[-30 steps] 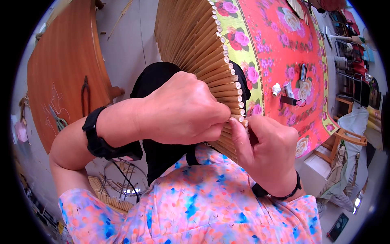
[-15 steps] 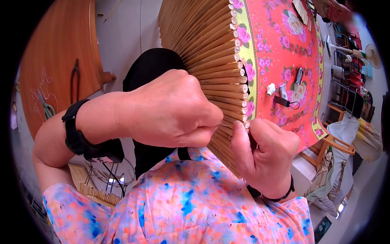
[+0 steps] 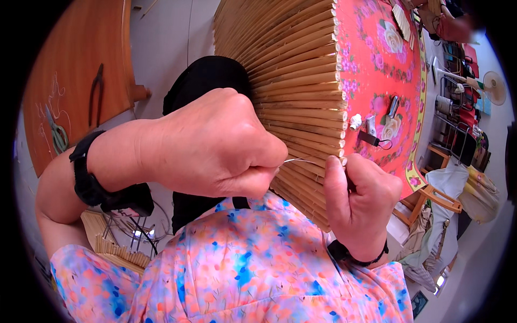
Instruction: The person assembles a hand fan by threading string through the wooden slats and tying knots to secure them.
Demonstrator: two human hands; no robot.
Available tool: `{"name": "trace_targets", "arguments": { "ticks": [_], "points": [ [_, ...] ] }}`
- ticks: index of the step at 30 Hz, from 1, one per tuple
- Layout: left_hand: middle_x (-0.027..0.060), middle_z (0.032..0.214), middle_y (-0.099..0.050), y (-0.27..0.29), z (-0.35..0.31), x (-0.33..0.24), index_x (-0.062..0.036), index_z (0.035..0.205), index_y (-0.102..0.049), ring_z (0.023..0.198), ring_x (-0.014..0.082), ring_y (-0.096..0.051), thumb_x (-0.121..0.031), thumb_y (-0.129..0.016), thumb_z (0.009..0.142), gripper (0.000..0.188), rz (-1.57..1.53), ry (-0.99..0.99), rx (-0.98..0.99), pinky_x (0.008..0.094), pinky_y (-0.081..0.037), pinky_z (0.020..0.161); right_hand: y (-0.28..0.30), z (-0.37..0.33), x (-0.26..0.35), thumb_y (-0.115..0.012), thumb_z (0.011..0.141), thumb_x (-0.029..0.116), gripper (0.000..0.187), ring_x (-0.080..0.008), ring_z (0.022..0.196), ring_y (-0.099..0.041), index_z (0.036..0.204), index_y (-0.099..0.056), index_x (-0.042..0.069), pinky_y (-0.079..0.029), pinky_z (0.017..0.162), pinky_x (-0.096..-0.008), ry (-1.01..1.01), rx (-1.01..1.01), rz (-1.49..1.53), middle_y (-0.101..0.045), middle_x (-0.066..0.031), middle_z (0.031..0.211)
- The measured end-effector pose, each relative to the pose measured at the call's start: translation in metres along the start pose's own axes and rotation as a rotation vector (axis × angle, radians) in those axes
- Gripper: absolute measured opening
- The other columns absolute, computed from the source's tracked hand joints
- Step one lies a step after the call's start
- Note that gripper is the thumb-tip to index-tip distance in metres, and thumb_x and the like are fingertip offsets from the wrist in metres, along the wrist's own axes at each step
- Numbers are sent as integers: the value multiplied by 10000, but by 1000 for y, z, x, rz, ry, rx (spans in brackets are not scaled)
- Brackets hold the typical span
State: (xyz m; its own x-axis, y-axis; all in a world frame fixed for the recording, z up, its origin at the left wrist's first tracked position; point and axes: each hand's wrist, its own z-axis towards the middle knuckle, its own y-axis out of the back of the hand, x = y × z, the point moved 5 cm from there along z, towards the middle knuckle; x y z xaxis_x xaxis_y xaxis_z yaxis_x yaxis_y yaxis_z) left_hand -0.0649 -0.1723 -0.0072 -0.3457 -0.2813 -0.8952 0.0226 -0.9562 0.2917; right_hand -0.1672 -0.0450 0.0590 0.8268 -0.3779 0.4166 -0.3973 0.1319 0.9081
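Observation:
A mat of thin bamboo sticks (image 3: 301,102) stretches away from my lap, its pale cut ends lined up along the right edge. My left hand (image 3: 226,145) is closed in a fist above the mat's left side. From its curled fingers a thin pale thread (image 3: 297,160) runs right across the sticks toward my right hand. At the near right edge, my right hand (image 3: 363,196) is closed, thumb and bent forefinger pinching the stick ends. Its other fingers curl inward, and what they hold, if anything, is hidden.
Right of the mat, a red floral tablecloth (image 3: 371,81) bears small items, including a black box (image 3: 368,139). Pliers (image 3: 97,97) and scissors (image 3: 58,134) lie on a brown wooden surface (image 3: 81,48) at left. Bundled sticks (image 3: 121,253) stand low left; a wooden stool (image 3: 441,198) stands right.
My two hands have moved apart, and a length of thread now shows between them. The mat's edge has shifted right, covering the cloth's yellow border.

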Motion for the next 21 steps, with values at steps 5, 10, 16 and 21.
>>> {"name": "trace_targets", "arguments": {
  "ticks": [5, 10, 16, 21],
  "points": [
    [63, 508, -461, -1, 0, -3, -61, 601, -472, 442, 270, -479, -39, -620, 691, 175, 46, 8, 11, 345, -354, 415, 0, 0, 0, -686, 795, 57, 310, -232, 375, -405, 602, -443, 40, -314, 374, -339, -10, -16, -1, -402, -92, 488],
    [69, 518, -494, -2, 0, -2, -62, 604, -487, 454, 278, -499, -48, -623, 688, 160, 96, 8, 22, 351, -367, 419, -1, -2, -2, -672, 809, 61, 313, -253, 374, -394, 601, -438, 40, -303, 375, -355, 6, 4, -22, -393, -99, 487],
    [76, 516, -496, -2, 11, -7, -70, 592, -478, 465, 292, -505, -51, -624, 681, 172, 136, 14, 63, 368, -369, 423, 0, -1, 3, -670, 810, 61, 308, -265, 380, -404, 605, -441, 42, -307, 378, -362, 33, -3, -43, -393, -106, 492],
    [90, 545, -503, 1, 5, -9, -63, 623, -478, 505, 318, -513, -90, -645, 739, 205, 224, 155, 92, 382, -383, 445, 2, -2, -2, -692, 799, 91, 274, -253, 388, -423, 622, -487, 50, -329, 379, -353, 67, -19, 19, -412, -87, 501]
  ]
}}
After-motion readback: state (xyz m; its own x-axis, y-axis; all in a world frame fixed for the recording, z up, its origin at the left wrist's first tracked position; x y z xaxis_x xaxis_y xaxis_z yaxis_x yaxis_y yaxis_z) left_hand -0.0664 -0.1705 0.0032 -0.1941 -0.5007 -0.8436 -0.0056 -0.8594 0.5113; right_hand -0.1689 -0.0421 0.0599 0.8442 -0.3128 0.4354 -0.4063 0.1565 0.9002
